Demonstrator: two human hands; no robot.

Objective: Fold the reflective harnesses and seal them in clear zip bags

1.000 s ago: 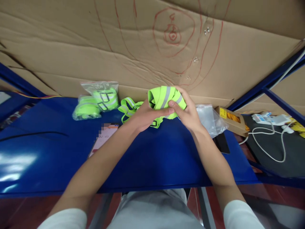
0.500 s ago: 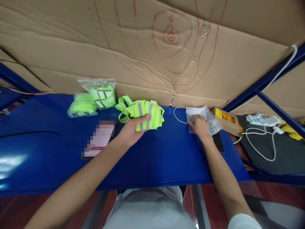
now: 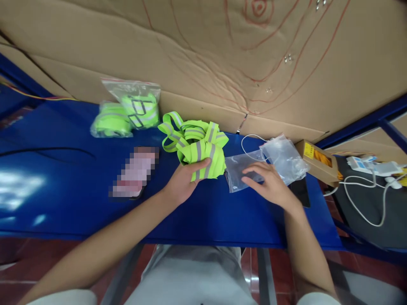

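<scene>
A bundle of neon yellow-green straps with grey reflective stripes (image 3: 211,159) is gripped in my left hand (image 3: 186,180), thumb on top. More loops of the same strap (image 3: 174,131) lie behind it on the blue table. My right hand (image 3: 270,182) hovers over or rests on a flat clear plastic bag (image 3: 237,169), thumb and fingers apart. Whether it touches the bag is unclear. Right behind that hand lie further clear bags (image 3: 282,156).
Two clear bags filled with neon straps (image 3: 111,120) stand at the back left. A phone (image 3: 135,171) with a blurred screen lies left of my left hand. On the right are a cardboard box (image 3: 319,163), a dark flat object (image 3: 300,192) and white cables (image 3: 359,203).
One clear bag now lies apart from the others, nearer the straps. My right hand has come back toward me and its fingers have spread. The held bundle has separated from the loops behind.
</scene>
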